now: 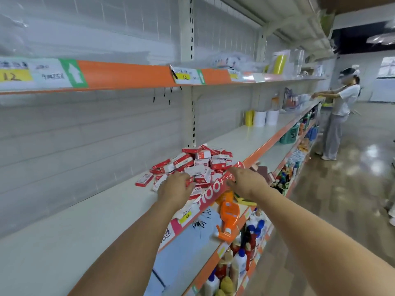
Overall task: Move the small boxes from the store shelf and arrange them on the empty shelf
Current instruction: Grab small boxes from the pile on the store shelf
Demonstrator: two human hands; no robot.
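You are reaching both hands into the boxes (193, 165) heaped on the shelf (64, 231). Left hand (175, 189) is curling over a few; right hand (245, 184) I cannot tell. They look light, stiff, slippery: pinch the flat faces.

red-and-white small boxes (198, 165), orange shelf edge (128, 73), white shelf (85, 221)
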